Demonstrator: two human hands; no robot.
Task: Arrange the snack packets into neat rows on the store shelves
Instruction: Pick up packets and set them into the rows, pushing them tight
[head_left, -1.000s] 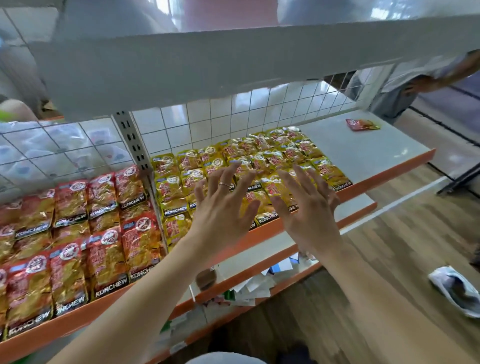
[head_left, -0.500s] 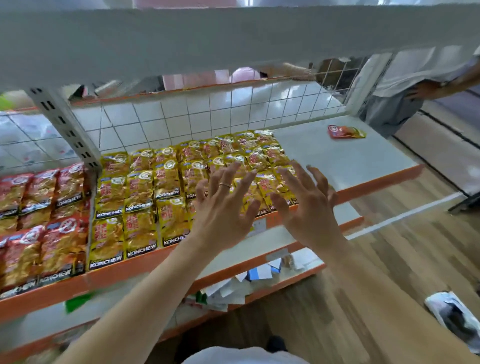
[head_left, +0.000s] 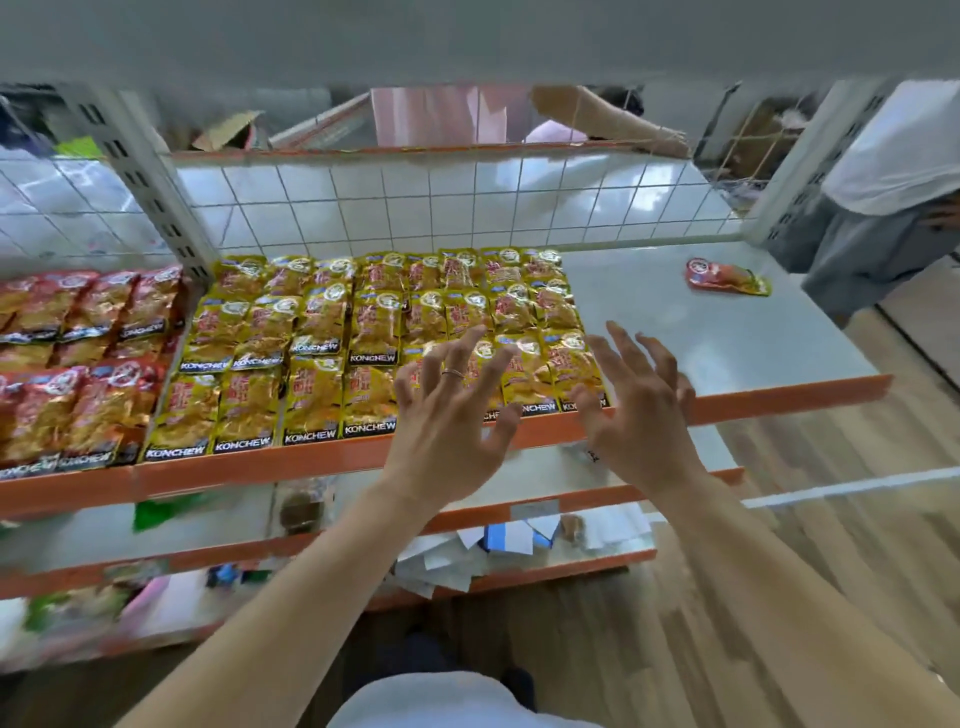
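Yellow Konchew snack packets (head_left: 332, 338) lie in three rows on the white shelf (head_left: 727, 343) with the orange front edge. Red Konchew packets (head_left: 88, 364) fill the bay to the left. One loose red packet (head_left: 724, 278) lies alone at the shelf's far right. My left hand (head_left: 447, 421) hovers with fingers spread above the front right yellow packets, a ring on one finger. My right hand (head_left: 644, 410) hovers beside it, fingers spread, over the row's right end. Neither hand holds anything.
A white wire grid (head_left: 441, 202) backs the shelf and an upper shelf (head_left: 467, 41) overhangs it. Lower shelves hold papers and a blue box (head_left: 498, 538). A person in grey (head_left: 872, 218) stands at the right end; another person's arm (head_left: 613, 124) shows behind the grid.
The view has swung to the right and tilted lower, so the packets shifted left in frame. Both hands stay spread over the front right yellow packets, holding nothing.
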